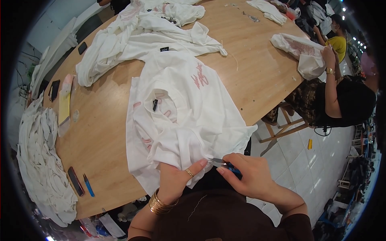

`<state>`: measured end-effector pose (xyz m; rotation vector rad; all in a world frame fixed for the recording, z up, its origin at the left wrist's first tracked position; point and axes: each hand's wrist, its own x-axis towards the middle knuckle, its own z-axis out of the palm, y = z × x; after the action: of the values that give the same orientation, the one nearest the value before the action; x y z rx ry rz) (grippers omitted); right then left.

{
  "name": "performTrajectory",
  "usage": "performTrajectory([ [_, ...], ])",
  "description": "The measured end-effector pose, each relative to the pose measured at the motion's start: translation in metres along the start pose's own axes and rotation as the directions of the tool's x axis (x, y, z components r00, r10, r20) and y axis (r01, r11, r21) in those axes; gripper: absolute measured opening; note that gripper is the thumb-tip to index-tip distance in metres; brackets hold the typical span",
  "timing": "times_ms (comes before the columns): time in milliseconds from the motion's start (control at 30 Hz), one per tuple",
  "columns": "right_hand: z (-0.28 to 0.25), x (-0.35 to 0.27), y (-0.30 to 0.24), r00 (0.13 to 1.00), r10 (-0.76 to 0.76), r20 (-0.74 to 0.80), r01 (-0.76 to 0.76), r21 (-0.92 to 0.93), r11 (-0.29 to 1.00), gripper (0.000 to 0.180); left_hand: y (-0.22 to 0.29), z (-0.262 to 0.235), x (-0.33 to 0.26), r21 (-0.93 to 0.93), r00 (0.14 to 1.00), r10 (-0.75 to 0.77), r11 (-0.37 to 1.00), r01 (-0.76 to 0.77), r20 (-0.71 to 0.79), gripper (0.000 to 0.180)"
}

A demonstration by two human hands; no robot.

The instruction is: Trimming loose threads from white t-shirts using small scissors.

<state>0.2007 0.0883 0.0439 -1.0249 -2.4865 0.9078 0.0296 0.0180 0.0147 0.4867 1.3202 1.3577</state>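
White T-shirt with pink lettering lies spread over the near edge of a round wooden table, its hem hanging off the rim toward the person wearing the camera. The left hand, with a gold ring on 1 finger and a stack of gold bangles at the wrist, is closed on a fold of the shirt's lower hem, pinching the fabric taut. The right hand is wrapped around small blue-handled thread snips, whose metal tips meet the cloth just beside the left fingertips. A small black label shows at the shirt's neckline.

More white garments lie heaped across the far half of the table, touching the top of the spread shirt. At the table's left edge rests a yellow card in a clear sleeve, with a dark phone near it. Closer to the person, a second dark phone and a blue pen lie side by side near the rim. A pile of folded white cloth sits beyond the table's left side.

At the right, a second person in dark clothing sits on a wooden stool, handling another white shirt at the table's edge. A third person in a yellow top sits farther back. The floor is pale tile.
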Motion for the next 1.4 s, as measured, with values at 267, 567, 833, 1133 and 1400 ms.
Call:
performTrajectory([
  [267, -0.003, 0.002, -0.002, 1.000, 0.030, 0.009, -0.029, -0.015, 0.999, 0.022, -0.001, 0.000, -0.002, 0.112, 0.997, 0.082, 0.990, -0.082, -0.001, 0.061],
  [567, 0.002, 0.002, 0.001, 0.997, 0.078, 0.026, -0.079, 0.041, 0.996, 0.023, -0.004, -0.001, -0.003, 0.106, 0.986, 0.168, 0.980, -0.165, -0.018, 0.043],
  [833, 0.000, 0.006, 0.007, 0.938, 0.246, 0.245, -0.323, 0.358, 0.876, 0.025, 0.000, -0.004, 0.000, 0.036, 0.999, 0.032, 0.999, -0.032, -0.002, 0.064],
  [1133, 0.002, 0.009, 0.001, 0.987, 0.156, 0.044, -0.162, 0.327, 0.931, 0.025, -0.002, -0.003, -0.001, 0.120, 0.996, 0.084, 0.989, -0.082, -0.007, 0.060],
  [1400, 0.013, 0.011, 0.006, 0.999, -0.002, -0.042, 0.011, 0.209, 0.978, 0.023, -0.008, -0.003, 0.000, 0.278, 0.979, 0.195, 0.939, -0.203, 0.056, 0.047],
])
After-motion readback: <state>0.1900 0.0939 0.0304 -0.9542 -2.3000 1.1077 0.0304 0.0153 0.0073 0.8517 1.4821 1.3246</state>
